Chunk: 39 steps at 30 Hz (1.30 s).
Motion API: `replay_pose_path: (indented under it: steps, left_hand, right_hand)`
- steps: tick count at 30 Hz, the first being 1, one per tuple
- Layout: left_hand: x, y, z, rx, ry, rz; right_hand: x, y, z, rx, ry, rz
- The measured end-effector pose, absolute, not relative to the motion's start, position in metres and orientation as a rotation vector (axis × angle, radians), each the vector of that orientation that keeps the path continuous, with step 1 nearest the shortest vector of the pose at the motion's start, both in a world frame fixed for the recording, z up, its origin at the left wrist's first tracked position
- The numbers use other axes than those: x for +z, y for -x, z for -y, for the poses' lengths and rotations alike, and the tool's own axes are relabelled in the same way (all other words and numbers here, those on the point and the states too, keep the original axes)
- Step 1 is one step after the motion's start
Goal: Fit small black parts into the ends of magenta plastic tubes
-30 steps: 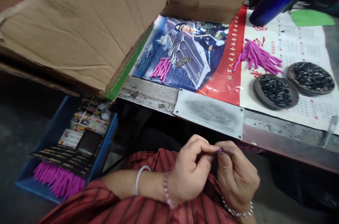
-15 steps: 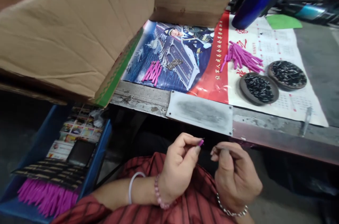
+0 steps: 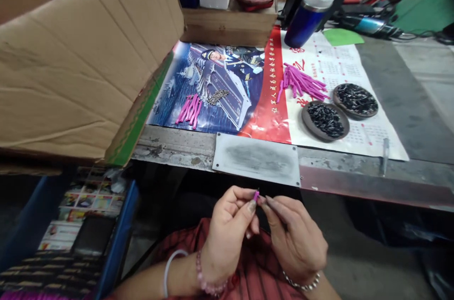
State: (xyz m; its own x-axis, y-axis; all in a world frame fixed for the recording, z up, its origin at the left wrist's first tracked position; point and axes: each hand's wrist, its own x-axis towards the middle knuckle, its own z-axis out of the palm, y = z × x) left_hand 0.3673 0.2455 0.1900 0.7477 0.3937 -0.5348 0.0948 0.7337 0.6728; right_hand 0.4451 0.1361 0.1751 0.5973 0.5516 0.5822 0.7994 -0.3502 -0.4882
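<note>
My left hand [image 3: 229,226] pinches a small magenta plastic stick [image 3: 256,195] between thumb and forefinger. A dark tip shows at the stick's upper end, and most of its length is hidden by my fingers. Close against it on the right, my right hand [image 3: 300,233] is closed in a pinch, its fingertips beside the stick. Whatever those fingers hold, if anything, is too small to make out. Both hands are in front of the table edge, just below a grey metal plate [image 3: 257,159].
On a poster [image 3: 262,122] lie magenta sticks [image 3: 189,110], small metal balls [image 3: 217,97] and another magenta pile [image 3: 303,83]. Two bowls [image 3: 324,138] hold black pieces. A blue flask [image 3: 303,23] stands behind. Left are a cardboard box [image 3: 85,63] and a blue bin [image 3: 122,224].
My right hand has come leftward to my left hand, closing the gap at the stick. The stick now points more upright. The camera view has shifted, moving the table leftward in the picture.
</note>
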Motion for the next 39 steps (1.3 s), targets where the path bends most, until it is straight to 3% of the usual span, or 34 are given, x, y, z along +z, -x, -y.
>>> replay_pose_path:
  steps: [5,12,29,39]
  left_hand:
    - [0.190,-0.367,-0.250,0.184,-0.784,-0.719]
    - [0.187,-0.372,-0.251,0.145,-0.774,-0.717]
    - [0.188,-0.374,-0.245,0.148,-0.730,-0.688]
    - [0.179,-0.370,-0.239,0.284,-0.871,-0.486]
  right_hand:
    - [0.176,-0.448,-0.130,-0.440,2.093,1.210]
    - [0.177,-0.450,-0.134,-0.306,2.183,0.998]
    - [0.176,-0.444,-0.140,-0.183,2.031,0.791]
    - [0.168,-0.435,-0.140,0.055,1.718,0.607]
